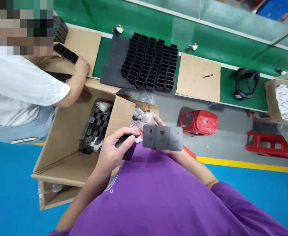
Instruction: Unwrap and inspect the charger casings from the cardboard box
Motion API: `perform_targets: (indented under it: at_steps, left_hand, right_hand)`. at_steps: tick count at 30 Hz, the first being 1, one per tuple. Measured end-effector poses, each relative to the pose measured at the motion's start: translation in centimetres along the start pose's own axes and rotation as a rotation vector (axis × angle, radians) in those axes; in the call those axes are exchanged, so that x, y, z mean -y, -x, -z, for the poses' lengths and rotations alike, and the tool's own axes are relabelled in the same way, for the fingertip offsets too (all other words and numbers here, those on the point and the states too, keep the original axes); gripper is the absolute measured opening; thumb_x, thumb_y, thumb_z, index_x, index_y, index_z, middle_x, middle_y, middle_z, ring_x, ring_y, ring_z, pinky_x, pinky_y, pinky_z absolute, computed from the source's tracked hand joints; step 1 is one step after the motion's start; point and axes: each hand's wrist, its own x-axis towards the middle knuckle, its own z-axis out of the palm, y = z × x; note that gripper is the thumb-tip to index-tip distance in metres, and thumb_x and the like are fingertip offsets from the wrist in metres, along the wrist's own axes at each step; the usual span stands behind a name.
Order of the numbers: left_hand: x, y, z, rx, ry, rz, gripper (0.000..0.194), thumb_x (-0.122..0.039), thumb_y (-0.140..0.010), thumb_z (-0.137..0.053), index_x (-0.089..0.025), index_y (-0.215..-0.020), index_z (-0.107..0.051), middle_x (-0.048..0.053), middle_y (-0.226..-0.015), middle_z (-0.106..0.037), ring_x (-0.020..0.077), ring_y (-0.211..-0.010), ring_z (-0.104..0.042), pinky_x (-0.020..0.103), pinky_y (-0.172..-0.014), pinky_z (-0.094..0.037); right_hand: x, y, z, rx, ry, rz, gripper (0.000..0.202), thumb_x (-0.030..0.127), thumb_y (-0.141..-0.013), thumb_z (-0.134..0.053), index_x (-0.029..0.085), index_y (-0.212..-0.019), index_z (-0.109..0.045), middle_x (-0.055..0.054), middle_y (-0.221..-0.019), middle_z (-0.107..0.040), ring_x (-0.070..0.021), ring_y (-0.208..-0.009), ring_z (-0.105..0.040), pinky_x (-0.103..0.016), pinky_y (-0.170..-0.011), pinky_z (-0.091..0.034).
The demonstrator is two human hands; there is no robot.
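Three dark grey boxes [162, 137] in a row are gripped from behind by the right hand [159, 121], above the purple shirt [158, 193], well apart from the front edge of the counter [226, 86]; grey floor [229, 148] and a red stool [206, 122] show between. Their faces look matte, two with squarish cut-outs, the third with smaller marks. Just beside, the left hand [110, 151] grips a black block [129, 149] near an open carton [65, 136] holding black parts [97, 122]. Open-topped black cases [151, 64] crowd a dark board [112, 62] on the counter.

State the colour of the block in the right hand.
The block is dark grey; best in head view.
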Motion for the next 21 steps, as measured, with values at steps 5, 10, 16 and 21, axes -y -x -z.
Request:
perform_targets:
  at_steps: [5, 10, 16, 21]
  left_hand:
    - [0.1, -0.6, 0.5, 0.13, -0.21, -0.042, 0.095, -0.081, -0.071, -0.069, -0.021, -0.144, -0.058, 0.016, -0.127, -0.072, 0.0357, -0.108, -0.072, 0.049, -0.098, -0.056]
    - [0.9, -1.3, -0.3, 0.335, -0.097, -0.05, 0.137, -0.079, -0.058, -0.08, -0.02, -0.165, -0.017, 0.025, -0.154, -0.05, 0.0417, -0.133, -0.059, 0.059, -0.11, -0.047]
    - [3.6, -1.5, -1.2, 0.416, 0.334, -0.052, 0.116, -0.076, -0.063, -0.078, -0.024, -0.157, -0.036, 0.021, -0.15, -0.054, 0.0392, -0.136, -0.057, 0.057, -0.111, -0.047]
    - [5.4, -0.8, -2.3, 0.342, 0.356, -0.016, 0.114, -0.103, -0.057, -0.043, -0.022, -0.134, -0.062, 0.017, -0.105, -0.076, 0.04, -0.109, -0.071, 0.056, -0.085, -0.06]
  right_hand:
    - [3.6, 1.5, -2.1, -0.028, 0.503, 0.215, 0.081, 0.047, -0.082, -0.077, 0.034, -0.153, -0.04, -0.008, -0.142, -0.061, -0.0259, -0.12, -0.066, -0.047, -0.106, -0.053]
    - [6.7, 3.0, -6.0, 0.044, 1.166, 0.277, 0.09, 0.018, -0.084, -0.062, 0.027, -0.163, -0.021, -0.012, -0.153, -0.052, -0.0286, -0.128, -0.061, -0.048, -0.109, -0.05]
    - [7.5, 3.1, -8.4, -0.003, 1.403, 0.247, 0.095, 0.029, -0.091, -0.065, 0.03, -0.166, -0.007, -0.01, -0.126, -0.07, -0.026, -0.103, -0.072, -0.041, -0.091, -0.06]
    - [8.2, 4.9, -9.0, 0.053, 1.491, 0.39, 0.08, 0.047, -0.093, -0.069, 0.034, -0.161, -0.028, -0.008, -0.137, -0.064, -0.0254, -0.118, -0.067, -0.038, -0.096, -0.06]
